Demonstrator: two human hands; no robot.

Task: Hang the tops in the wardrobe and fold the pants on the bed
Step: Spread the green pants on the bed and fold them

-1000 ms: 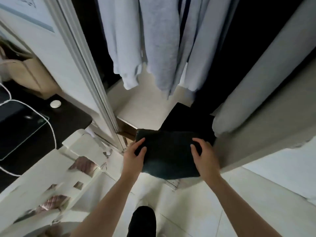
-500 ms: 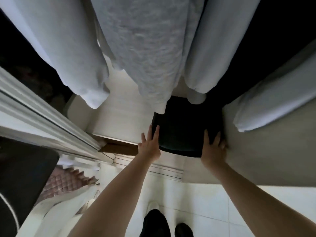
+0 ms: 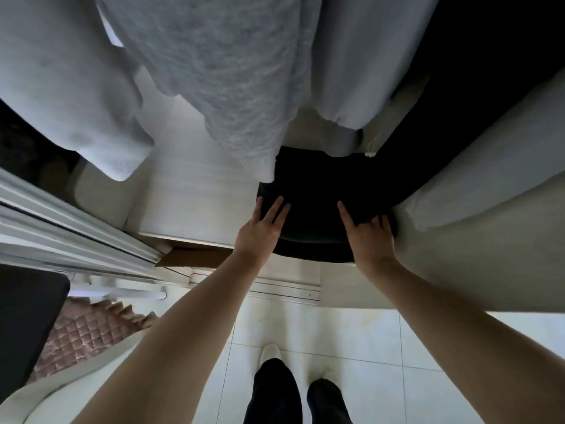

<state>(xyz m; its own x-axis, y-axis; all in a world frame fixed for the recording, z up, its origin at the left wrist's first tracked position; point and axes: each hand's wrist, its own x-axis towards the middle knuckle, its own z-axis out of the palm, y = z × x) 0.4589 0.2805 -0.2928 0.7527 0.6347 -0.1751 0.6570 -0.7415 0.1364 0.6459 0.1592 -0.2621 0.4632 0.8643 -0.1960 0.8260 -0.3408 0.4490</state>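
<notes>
**Folded dark pants on wardrobe shelf, both hands flat on them**

Folded dark pants [image 3: 318, 203] lie on the pale wardrobe shelf [image 3: 195, 191], at its right part, near edge overhanging the shelf front slightly. They appear to sit on another dark folded layer; cannot separate the two in the shadow.

Left hand [image 3: 260, 231]: fingers straight and spread, resting on the near-left corner of the pants, grasping nothing. Right hand [image 3: 371, 237]: on the near-right corner, index finger extended flat, other fingers bent loosely over the cloth edge; whether they pinch it, cannot tell.

Overhead and in the way: a grey knit top [image 3: 214, 71] hangs down over the shelf, its hem just touching or just above the far-left corner of the pants. A pale sleeve [image 3: 70, 96] hangs at left, clear of the pants. Another light garment [image 3: 345, 62] hangs behind, its cuff at the pants' far edge. A pale fabric roll or sleeve [image 3: 489, 166] crosses at right, beside the right hand.

Below: sliding door track [image 3: 275, 289], white tiled floor [image 3: 351, 338], pink quilted fabric [image 3: 85, 332] at lower left, the person's dark trouser legs and light shoes.
</notes>
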